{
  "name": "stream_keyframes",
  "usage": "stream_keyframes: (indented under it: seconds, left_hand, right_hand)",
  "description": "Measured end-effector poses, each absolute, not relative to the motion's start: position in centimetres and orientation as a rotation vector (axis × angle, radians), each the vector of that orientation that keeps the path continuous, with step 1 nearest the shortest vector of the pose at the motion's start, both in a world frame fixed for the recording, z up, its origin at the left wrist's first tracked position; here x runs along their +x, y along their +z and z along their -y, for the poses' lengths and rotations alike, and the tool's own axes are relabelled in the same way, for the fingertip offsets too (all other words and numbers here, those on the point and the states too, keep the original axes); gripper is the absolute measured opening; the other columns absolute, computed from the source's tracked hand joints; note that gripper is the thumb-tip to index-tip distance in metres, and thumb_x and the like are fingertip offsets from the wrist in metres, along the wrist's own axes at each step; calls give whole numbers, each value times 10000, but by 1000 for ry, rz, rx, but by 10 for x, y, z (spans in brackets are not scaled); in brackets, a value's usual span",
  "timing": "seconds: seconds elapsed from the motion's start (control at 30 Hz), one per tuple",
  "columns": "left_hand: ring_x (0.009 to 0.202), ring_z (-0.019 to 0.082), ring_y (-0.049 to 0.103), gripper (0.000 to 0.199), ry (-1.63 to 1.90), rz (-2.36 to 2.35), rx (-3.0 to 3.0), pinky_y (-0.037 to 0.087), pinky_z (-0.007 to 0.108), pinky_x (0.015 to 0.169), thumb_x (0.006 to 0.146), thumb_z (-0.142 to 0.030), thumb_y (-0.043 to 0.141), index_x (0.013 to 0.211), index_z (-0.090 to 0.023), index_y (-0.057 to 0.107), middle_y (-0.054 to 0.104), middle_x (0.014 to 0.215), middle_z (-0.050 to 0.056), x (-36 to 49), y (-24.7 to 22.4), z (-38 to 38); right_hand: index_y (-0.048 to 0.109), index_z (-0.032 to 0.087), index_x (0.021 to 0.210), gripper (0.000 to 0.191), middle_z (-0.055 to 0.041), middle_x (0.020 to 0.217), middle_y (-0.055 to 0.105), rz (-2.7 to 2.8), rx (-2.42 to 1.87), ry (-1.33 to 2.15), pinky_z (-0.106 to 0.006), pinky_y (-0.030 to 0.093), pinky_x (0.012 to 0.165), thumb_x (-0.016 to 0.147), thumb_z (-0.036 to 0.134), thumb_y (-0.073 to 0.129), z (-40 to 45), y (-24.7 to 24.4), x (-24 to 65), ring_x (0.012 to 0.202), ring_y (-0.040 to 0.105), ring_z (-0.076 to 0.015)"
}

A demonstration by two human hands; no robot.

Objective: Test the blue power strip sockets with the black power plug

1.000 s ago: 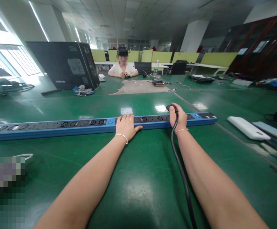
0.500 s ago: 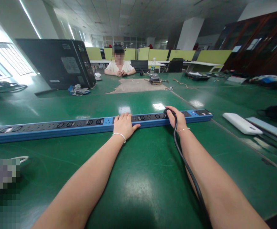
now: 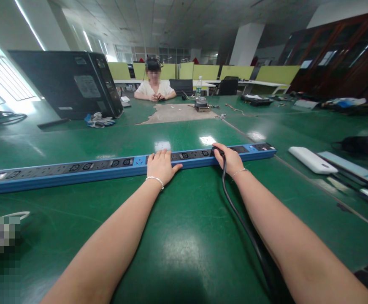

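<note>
A long blue power strip (image 3: 123, 169) with black sockets lies across the green table (image 3: 184, 219). My left hand (image 3: 163, 165) rests on its middle, fingers spread over the top and thumb along the near side. Further right, my right hand (image 3: 230, 159) grips a black plug (image 3: 217, 151) against the top of the strip. The plug's pins are hidden, so how deep it sits cannot be seen. From it a black cable (image 3: 239, 215) runs down toward the bottom edge beside my right forearm.
Across the table sits a person (image 3: 155, 86), hands together. A black computer case (image 3: 66, 84) and gloves (image 3: 100, 120) are at the back left. To the right lie a white power bank (image 3: 312, 160) and a flat pale object (image 3: 351, 167). A bottle (image 3: 199, 86) stands far back.
The view has shifted slightly, moving most things left in the picture. My right hand and the plug are a little nearer my left hand along the strip.
</note>
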State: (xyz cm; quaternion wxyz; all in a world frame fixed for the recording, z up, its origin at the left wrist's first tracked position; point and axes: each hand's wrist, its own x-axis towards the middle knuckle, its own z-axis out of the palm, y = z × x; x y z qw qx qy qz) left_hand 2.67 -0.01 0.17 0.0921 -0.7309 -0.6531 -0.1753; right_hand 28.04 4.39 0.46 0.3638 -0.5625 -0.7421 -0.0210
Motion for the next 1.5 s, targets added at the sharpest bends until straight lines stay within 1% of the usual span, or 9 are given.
stream_keyframes:
  seconds: [0.1,0.2,0.33,0.43,0.53,0.7,1.1,1.3,1.5]
  left_hand:
    - [1277,279,379,663,-537,1933,-2174,242,432,1054,797,-619,414,1294,-180,437,441,1390,137,26,1,-1]
    - [1277,283,377,672,-546,1924,-2184,242,434,1053,798,-616,414,1296,-164,434,445,1383,147,26,1,0]
    - [1280,272,378,668,-518,1935,-2169,246,420,1056,800,-623,407,1301,-181,428,442,1390,132,26,2,0]
    - [1277,266,383,663,-502,1938,-2160,248,415,1056,799,-626,406,1299,-192,430,448,1387,125,27,3,1]
    - [1274,262,387,658,-501,1932,-2160,250,411,1054,801,-624,405,1296,-192,434,452,1385,123,27,2,0]
    - [1272,265,389,664,-513,1926,-2147,250,414,1049,800,-626,405,1299,-189,432,458,1380,125,27,0,-1]
    - [1258,271,402,669,-507,1894,-2150,272,420,1034,803,-628,404,1282,-163,447,470,1367,136,26,0,-1]
    - [1240,275,419,668,-487,1879,-2152,293,421,1017,806,-629,396,1274,-155,454,487,1352,129,26,1,-1]
    - [1254,278,406,661,-490,1896,-2152,282,422,1022,814,-623,383,1283,-161,446,470,1367,131,26,1,-1]
  right_hand:
    - [615,188,1125,356,-74,1108,662,1900,-1390,-88,-379,444,920,847,296,419,-42,1,276,990,615,-224]
    - [614,186,1108,355,-79,1089,666,1863,-1334,-49,-363,450,914,854,324,409,-46,1,275,996,612,-214]
    - [593,168,1109,424,-108,1136,630,1430,-1279,-134,-358,449,922,890,389,305,-63,4,303,1057,579,-201]
    - [549,175,1161,425,-103,1126,631,1318,-1233,-95,-393,454,921,860,424,382,-76,-1,345,1042,587,-203]
    - [567,183,1139,428,-102,1050,665,1335,-1262,53,-411,478,881,803,429,473,-80,-8,379,947,627,-214]
    - [665,173,1001,372,-102,974,687,1493,-1320,48,-428,465,892,767,420,516,-78,-5,391,951,622,-250]
    - [679,175,1011,352,-94,950,699,1602,-1363,-12,-396,490,848,776,357,489,-85,1,394,884,643,-242]
    - [675,192,1042,348,-85,976,699,1773,-1384,-75,-402,487,870,793,360,498,-83,-2,396,943,633,-261]
    - [666,199,1055,350,-88,1005,695,1793,-1369,-81,-427,485,884,804,368,492,-78,-5,396,933,640,-264]
